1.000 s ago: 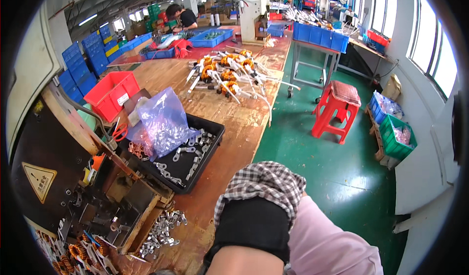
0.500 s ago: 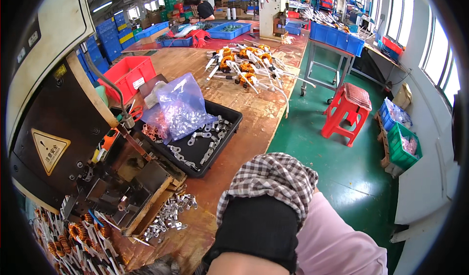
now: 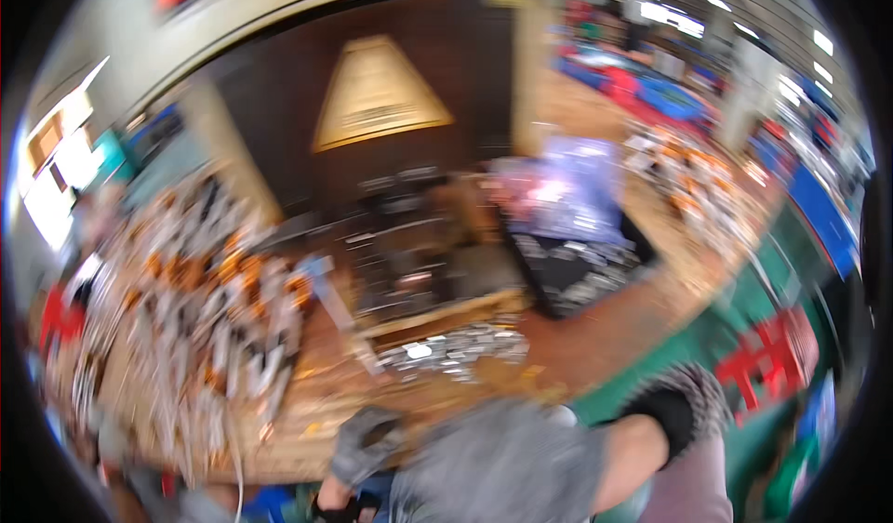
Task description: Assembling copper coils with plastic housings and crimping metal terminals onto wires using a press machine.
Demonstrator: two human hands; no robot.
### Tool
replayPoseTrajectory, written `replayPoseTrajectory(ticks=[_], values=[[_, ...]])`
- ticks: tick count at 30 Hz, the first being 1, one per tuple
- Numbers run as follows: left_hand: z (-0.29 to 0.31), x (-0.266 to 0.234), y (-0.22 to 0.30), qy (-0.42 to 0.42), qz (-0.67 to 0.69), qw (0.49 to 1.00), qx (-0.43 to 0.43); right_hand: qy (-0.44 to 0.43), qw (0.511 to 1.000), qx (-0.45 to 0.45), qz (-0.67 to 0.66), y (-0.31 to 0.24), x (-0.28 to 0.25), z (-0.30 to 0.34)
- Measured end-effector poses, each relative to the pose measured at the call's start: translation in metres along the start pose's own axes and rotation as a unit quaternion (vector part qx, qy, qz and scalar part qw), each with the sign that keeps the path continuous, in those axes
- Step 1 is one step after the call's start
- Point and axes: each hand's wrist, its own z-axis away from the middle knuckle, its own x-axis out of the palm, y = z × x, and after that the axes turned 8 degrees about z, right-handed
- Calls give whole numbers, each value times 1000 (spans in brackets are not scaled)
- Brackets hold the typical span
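Note:
Motion smears this view. My left hand, in a grey glove, is at the table's front edge, below a pile of loose metal ring terminals. Its fingers look bent, but blur hides whether they hold anything. My right hand, also grey-gloved, is large and close at the bottom middle; its fingers cannot be made out. Bare wrist shows between that glove and a black cuff under a checked sleeve. Ahead of both hands stands a dark press machine with a yellow warning plate.
Many copper-wound ring coils with white leads cover the table's left side. Right of the machine, a black tray holds terminals and a purple plastic bag. More coils lie beyond. A red stool stands on the green floor.
The view has swung left, bringing the machine to the middle and the left coil pile fully into sight. Both gloved hands now show at the lower edge; before, mainly my right sleeve did.

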Motion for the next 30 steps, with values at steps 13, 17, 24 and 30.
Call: replayPoseTrajectory(ticks=[13,17,24,30], values=[[-13,-139,143,292,-326,892,111,6,751,446,-486,55,129,45],[-101,-183,142,313,-599,737,8,94,799,413,-426,53,147,47],[-175,-194,98,340,-670,652,-102,147,851,388,-323,46,139,38],[-138,-350,48,412,-314,847,120,190,828,355,-390,38,141,25]])
